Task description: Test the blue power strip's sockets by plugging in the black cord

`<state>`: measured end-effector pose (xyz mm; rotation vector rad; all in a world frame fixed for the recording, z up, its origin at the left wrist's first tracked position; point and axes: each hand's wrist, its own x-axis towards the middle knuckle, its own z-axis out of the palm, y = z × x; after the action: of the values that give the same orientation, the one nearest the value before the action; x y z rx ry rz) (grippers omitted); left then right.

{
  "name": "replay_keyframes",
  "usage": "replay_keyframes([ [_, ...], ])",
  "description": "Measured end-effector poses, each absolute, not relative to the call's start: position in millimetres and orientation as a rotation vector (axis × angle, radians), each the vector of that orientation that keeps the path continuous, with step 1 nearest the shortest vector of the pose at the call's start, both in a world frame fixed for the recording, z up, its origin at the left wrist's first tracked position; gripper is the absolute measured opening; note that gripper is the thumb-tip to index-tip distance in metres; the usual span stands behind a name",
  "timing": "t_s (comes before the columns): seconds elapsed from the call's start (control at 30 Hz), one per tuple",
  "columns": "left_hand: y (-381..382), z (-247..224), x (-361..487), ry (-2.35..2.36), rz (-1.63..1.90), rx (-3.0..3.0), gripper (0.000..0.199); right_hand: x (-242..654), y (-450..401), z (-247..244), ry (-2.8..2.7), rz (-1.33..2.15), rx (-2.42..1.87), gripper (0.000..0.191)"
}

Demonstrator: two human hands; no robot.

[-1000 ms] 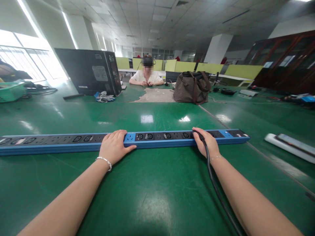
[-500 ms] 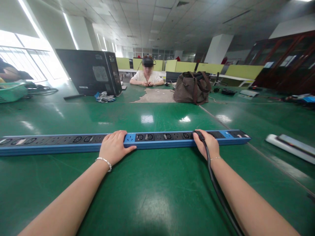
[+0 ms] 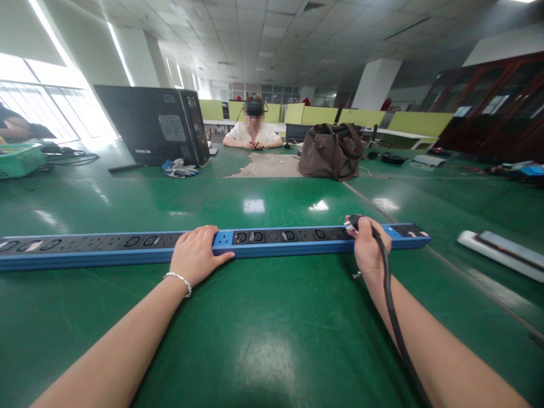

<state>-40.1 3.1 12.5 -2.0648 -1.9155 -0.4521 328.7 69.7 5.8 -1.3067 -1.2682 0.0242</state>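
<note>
Plug (image 3: 356, 221) above strip's (image 3: 289, 248) near edge

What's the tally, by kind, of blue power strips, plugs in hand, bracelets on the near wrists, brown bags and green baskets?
Blue power strip: 1
Plug in right hand: 1
Bracelets: 2
Brown bag: 1
Green basket: 1
Total: 6

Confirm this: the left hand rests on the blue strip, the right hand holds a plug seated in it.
Not seated: the head view shows the plug out, its prongs bare. The right hand does hold it; the left hand rests on the strip.
</note>
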Motion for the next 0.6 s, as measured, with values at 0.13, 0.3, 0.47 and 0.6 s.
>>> replay_keyframes([
  [0.13,3,12,-40,-1.909,-0.436,-2.052,0.063,350,71,13,-1.239,-0.018,-1.297,0.038],
  [0.3,3,12,-41,-1.895,-0.447,-2.057,0.063,398,72,15,-1.228,-0.135,-1.391,0.041],
  [0.47,3,12,-41,-1.876,-0.449,-2.068,0.062,428,72,9,-1.284,-0.123,-1.477,0.042],
  [0.6,3,12,-41,-1.881,-0.443,-2.065,0.062,431,78,6,-1.386,-0.088,-1.541,0.042],
])
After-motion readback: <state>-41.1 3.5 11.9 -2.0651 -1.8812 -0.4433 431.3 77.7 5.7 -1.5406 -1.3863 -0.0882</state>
